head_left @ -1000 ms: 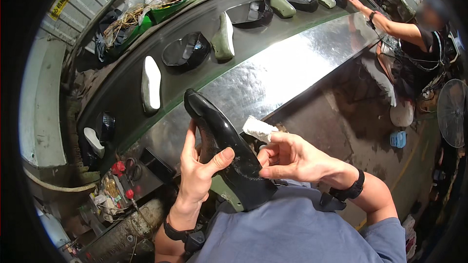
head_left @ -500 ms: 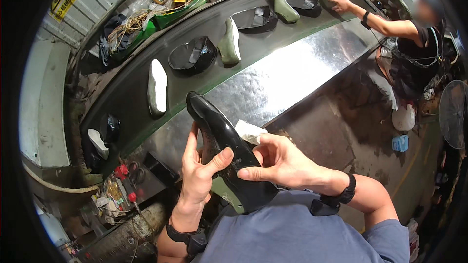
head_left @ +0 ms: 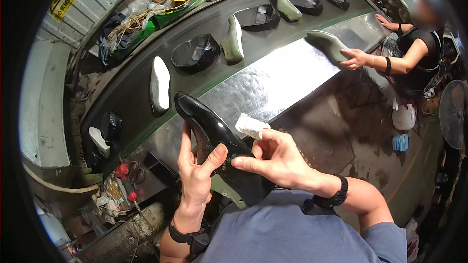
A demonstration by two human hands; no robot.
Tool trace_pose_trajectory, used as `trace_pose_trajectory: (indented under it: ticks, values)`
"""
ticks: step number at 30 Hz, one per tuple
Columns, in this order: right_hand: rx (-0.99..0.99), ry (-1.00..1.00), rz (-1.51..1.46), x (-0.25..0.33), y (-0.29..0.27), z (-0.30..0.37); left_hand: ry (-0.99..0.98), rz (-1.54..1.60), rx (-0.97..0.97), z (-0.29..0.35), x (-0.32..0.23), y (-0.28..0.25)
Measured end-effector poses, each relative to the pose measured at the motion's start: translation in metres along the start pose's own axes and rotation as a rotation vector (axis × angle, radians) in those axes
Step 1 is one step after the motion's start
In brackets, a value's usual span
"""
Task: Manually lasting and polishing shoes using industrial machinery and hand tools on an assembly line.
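A glossy black cover (head_left: 212,122) sits over an elongated olive-green form (head_left: 228,190), held tilted in front of my body. My left hand (head_left: 196,178) wraps the form's left side, thumb pressed on the black surface. From the right, my right hand (head_left: 280,158) pinches a crumpled white wad, perhaps cloth or paper (head_left: 251,126); its thumb rests on the black cover. The form's lower end meets my grey shirt, and its underside is hidden.
A dark conveyor belt (head_left: 131,102) carries white-topped green forms (head_left: 160,85) and black covers (head_left: 195,52). Beside it runs a shiny metal table (head_left: 263,83). At right, a co-worker's hand (head_left: 358,59) grips another green form (head_left: 329,44). Tools, including a red-handled one (head_left: 122,170), lie lower left.
The co-worker has brought a green form from the belt's far end over the metal table. The belt's pieces have shifted slightly right. My hands and the black-covered form have moved slightly left.
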State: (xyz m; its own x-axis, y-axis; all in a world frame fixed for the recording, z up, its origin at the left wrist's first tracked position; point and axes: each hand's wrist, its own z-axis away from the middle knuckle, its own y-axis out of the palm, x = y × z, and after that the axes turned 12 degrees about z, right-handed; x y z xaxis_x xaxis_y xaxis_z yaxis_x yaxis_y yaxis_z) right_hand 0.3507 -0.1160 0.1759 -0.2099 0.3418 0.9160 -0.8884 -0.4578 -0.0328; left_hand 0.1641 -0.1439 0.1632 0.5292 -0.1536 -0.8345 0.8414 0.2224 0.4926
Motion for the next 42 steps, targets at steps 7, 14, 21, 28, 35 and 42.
trace_pose_trajectory:
  ticks: [7,14,21,28,35,42]
  values:
    - [0.134,-0.118,-0.19,-0.019,-0.012,0.007,-0.031,0.11,-0.027,-0.004,-0.003,-0.007]
    - [0.034,-0.151,-0.162,-0.014,-0.007,-0.006,-0.023,0.047,-0.027,-0.001,0.0,0.005]
    - [-0.046,-0.141,-0.036,-0.01,-0.009,-0.005,0.074,-0.013,-0.036,-0.006,0.001,0.009]
    - [-0.062,-0.137,-0.136,-0.011,-0.009,-0.011,0.063,-0.014,-0.041,-0.006,0.004,0.009]
    - [-0.048,-0.13,-0.264,-0.003,-0.005,-0.006,0.016,0.012,-0.016,-0.007,0.002,0.007]
    - [-0.04,-0.081,-0.029,-0.001,-0.01,-0.017,0.042,-0.066,-0.015,-0.005,0.006,0.01]
